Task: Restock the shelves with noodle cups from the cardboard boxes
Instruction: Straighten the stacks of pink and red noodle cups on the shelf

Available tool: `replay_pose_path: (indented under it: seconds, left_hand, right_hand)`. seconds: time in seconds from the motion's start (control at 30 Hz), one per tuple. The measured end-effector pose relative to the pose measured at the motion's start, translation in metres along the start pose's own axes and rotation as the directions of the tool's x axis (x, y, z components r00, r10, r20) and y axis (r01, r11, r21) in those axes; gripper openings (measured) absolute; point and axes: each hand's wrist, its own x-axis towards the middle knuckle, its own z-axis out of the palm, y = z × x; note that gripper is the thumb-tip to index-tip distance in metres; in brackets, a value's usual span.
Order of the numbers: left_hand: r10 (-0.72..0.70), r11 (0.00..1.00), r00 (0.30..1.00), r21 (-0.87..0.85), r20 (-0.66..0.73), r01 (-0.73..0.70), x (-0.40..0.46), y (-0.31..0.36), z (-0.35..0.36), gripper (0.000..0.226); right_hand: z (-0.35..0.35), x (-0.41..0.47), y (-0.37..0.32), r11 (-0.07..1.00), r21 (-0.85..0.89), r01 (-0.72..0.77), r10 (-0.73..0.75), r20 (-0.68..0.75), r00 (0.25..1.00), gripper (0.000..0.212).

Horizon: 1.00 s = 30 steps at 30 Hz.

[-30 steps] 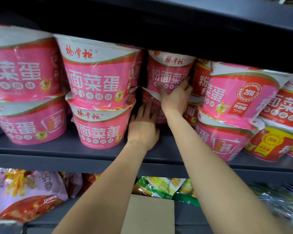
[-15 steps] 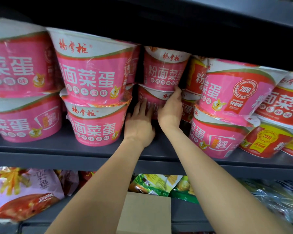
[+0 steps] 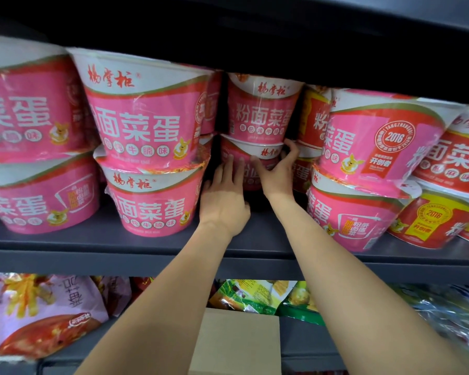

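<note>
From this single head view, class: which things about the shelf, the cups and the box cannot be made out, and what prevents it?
- Lower back cup: its front is covered by the left hand and right hand.
- Cardboard box: only a plain side shows; the bottom edge cuts it off, contents unseen.
- Red cups: cut off by the right edge.
- Shelf depth behind the front cups: hidden by them.

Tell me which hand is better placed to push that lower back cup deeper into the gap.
Probably the left. The left hand lies with straight fingers flat on the front of the lower pink cup, ready to push. The right hand curls around its rim at the side, steadying it.
</note>
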Motion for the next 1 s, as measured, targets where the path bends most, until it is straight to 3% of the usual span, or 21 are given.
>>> replay_pose_path:
  seconds: [0.17,0.23,0.33,0.43,0.53,0.57,0.63,0.7,0.77,0.8,0.87,0.93,1.0]
  left_hand:
    - [0.007,0.999,1.0,-0.034,0.01,-0.006,0.001,0.0,0.002,0.088]
    - [0.008,0.996,0.999,-0.089,0.038,-0.004,0.004,-0.004,0.003,0.09]
    - [-0.019,0.983,0.995,-0.18,0.096,0.036,0.01,-0.012,0.007,0.092]
    - [-0.015,0.995,0.995,-0.098,0.098,0.025,0.01,-0.011,0.011,0.085]
    - [0.005,0.999,0.997,-0.049,0.073,-0.001,0.009,-0.01,0.011,0.082]
    - [0.008,0.999,0.997,-0.041,0.077,-0.005,0.009,-0.01,0.01,0.08]
    - [0.001,0.999,0.996,-0.038,0.091,0.003,0.009,-0.011,0.01,0.077]
    - [-0.006,0.999,0.996,-0.044,0.085,0.009,0.009,-0.011,0.012,0.074]
    - [-0.012,0.998,0.996,-0.055,0.084,0.016,0.01,-0.011,0.012,0.074]
    - [-0.017,0.998,0.996,-0.054,0.083,0.022,0.009,-0.011,0.011,0.074]
    - [-0.024,0.999,0.996,-0.045,0.085,0.028,0.008,-0.01,0.01,0.076]
    - [-0.025,0.999,0.995,-0.044,0.101,0.03,0.007,-0.008,0.008,0.077]
    - [-0.031,0.999,0.992,-0.033,0.119,0.036,0.008,-0.008,0.007,0.078]
  right_hand:
    - [0.005,-0.011,-0.007,0.959,-0.28,-0.044,0.003,-0.146,0.989,0.055]
    - [0.008,-0.017,-0.013,0.959,-0.281,-0.023,-0.036,-0.201,0.979,0.053]
    - [0.008,-0.027,-0.013,0.957,-0.289,0.039,-0.086,-0.154,0.984,0.058]
    - [0.011,-0.028,-0.016,0.926,-0.374,0.038,-0.07,-0.074,0.995,0.068]
    - [0.012,-0.019,-0.024,0.906,-0.422,-0.039,-0.015,-0.123,0.992,0.056]
    - [0.011,-0.017,-0.028,0.898,-0.44,-0.003,-0.086,-0.182,0.98,0.05]
    - [0.006,-0.015,-0.037,0.822,-0.534,0.196,-0.375,-0.25,0.893,0.044]
    - [0.006,-0.006,-0.042,0.607,-0.685,0.403,-0.636,-0.116,0.763,0.041]
    - [0.008,0.004,-0.04,0.363,-0.786,0.501,-0.704,0.121,0.7,0.04]
    - [0.007,0.007,-0.036,0.298,-0.808,0.509,-0.685,0.19,0.703,0.041]
    - [-0.002,0.008,-0.028,0.303,-0.826,0.475,-0.593,0.227,0.773,0.047]
    - [-0.011,0.007,-0.022,0.401,-0.812,0.424,-0.453,0.227,0.862,0.055]
    - [-0.013,0.006,-0.021,0.49,-0.754,0.437,-0.386,0.262,0.885,0.06]
